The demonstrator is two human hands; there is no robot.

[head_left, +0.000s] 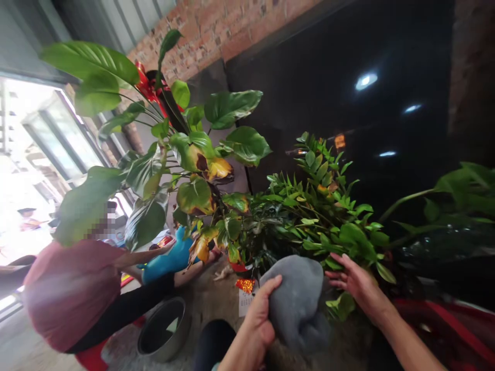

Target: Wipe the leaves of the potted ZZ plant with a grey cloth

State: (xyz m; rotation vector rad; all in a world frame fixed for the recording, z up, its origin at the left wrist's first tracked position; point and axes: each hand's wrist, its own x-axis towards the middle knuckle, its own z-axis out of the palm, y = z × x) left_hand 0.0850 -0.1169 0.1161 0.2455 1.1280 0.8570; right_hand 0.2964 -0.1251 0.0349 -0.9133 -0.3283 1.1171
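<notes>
A soft grey cloth (296,296) is gripped at its left edge by my left hand (263,312), thumb lying on top. My right hand (358,283) is open, its fingers apart among the lower leaves of a bushy green plant (309,206), just right of the cloth. Whether those fingers touch a leaf I cannot tell. One low leaf (342,306) hangs beneath my right hand. To the left rises a taller plant (228,111) with broad leaves, several of them yellow and brown at the edges.
A person in a pink shirt (75,288) sits on a red stool (93,355) at left, near a blue inflated-looking object (168,263). A grey bucket (183,324) stands on the floor. Behind the plants is a dark glossy panel (309,77); more leaves (460,188) reach in from the right.
</notes>
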